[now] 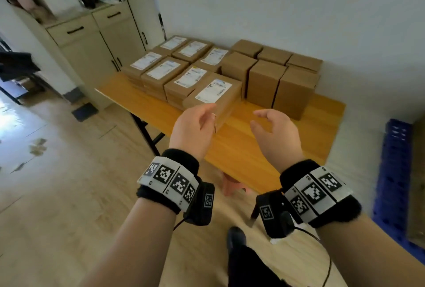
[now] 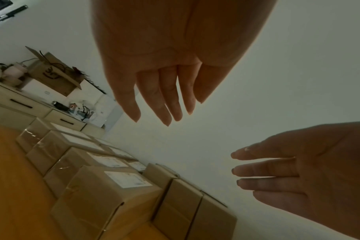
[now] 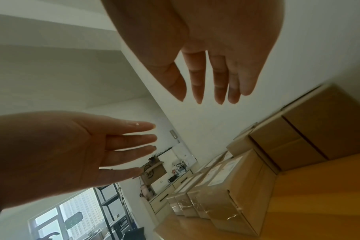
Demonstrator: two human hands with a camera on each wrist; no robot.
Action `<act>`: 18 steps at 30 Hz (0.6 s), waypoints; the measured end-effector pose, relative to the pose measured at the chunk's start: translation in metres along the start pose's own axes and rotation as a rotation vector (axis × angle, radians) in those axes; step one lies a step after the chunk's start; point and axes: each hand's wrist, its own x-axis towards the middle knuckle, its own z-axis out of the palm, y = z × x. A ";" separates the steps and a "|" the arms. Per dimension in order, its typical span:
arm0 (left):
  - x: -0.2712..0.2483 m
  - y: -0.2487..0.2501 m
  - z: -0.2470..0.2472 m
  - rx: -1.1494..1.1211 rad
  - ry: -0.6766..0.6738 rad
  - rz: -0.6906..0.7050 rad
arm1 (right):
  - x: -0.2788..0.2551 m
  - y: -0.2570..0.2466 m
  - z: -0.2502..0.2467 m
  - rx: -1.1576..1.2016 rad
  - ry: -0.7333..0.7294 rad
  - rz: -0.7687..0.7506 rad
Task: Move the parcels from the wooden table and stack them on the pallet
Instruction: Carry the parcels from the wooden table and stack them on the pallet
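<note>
Several brown parcels fill the back of the wooden table (image 1: 243,149): low ones with white labels on the left, taller plain boxes (image 1: 264,82) on the right. The nearest labelled parcel (image 1: 213,96) (image 2: 105,203) (image 3: 232,194) stands in front of the rest. My left hand (image 1: 202,119) (image 2: 164,97) hovers open at its front left corner, fingers straight, holding nothing. My right hand (image 1: 266,121) (image 3: 212,81) hangs open over bare table just right of that parcel, palm facing the left hand. A blue plastic pallet (image 1: 395,171) lies on the floor at the far right.
A cream cabinet (image 1: 99,41) with clutter on top stands left of the table against the wall. Black folding table legs (image 1: 147,130) show under the front edge. Something brown lies on the pallet at the right frame edge (image 1: 417,183). Pale wood floor spreads to the left.
</note>
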 end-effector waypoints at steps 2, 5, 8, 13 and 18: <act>0.025 -0.014 -0.001 0.016 -0.014 -0.025 | 0.028 0.000 0.016 0.017 -0.007 0.024; 0.071 -0.035 -0.003 0.042 -0.023 -0.075 | 0.077 -0.001 0.044 0.063 -0.015 0.072; 0.120 -0.054 -0.004 0.071 -0.071 -0.143 | 0.124 0.000 0.069 0.120 -0.043 0.171; 0.183 -0.091 0.004 0.151 -0.182 -0.225 | 0.171 0.007 0.106 0.097 -0.148 0.357; 0.217 -0.138 0.017 0.194 -0.389 -0.405 | 0.186 0.013 0.141 0.089 -0.229 0.487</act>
